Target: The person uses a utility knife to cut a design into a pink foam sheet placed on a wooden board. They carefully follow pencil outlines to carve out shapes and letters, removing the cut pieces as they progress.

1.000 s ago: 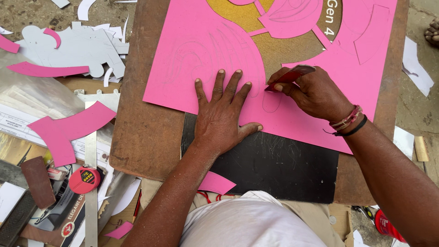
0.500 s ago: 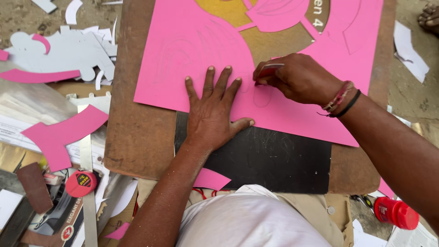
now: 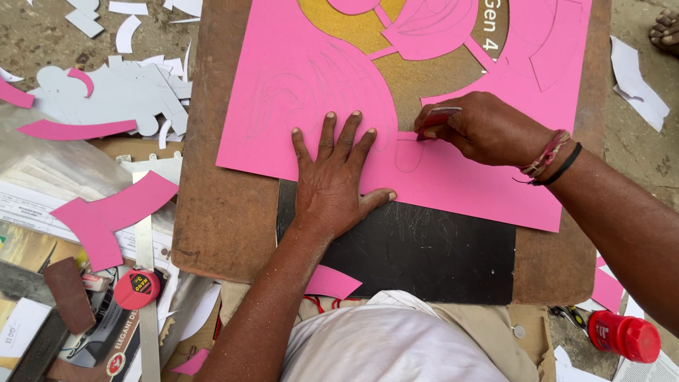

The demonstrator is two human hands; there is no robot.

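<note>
A large pink sheet (image 3: 297, 92) with pencil lines and cut-out openings lies on a brown board (image 3: 212, 219). My left hand (image 3: 336, 180) presses flat on the sheet's lower edge, fingers spread. To its right, my right hand (image 3: 481, 127) grips a small red cutter (image 3: 435, 120), its tip against the sheet beside a pencilled loop. A black mat (image 3: 424, 247) lies under the sheet's near edge.
Pink and white offcuts (image 3: 106, 219) litter the floor at left, beside a metal ruler (image 3: 146, 297) and a red tape measure (image 3: 138, 288). A red-capped bottle (image 3: 626, 336) lies at lower right. Another person's toes (image 3: 665, 28) show at top right.
My right hand with the cutter has shifted left and up along the sheet. My left hand has stayed pressed flat in place.
</note>
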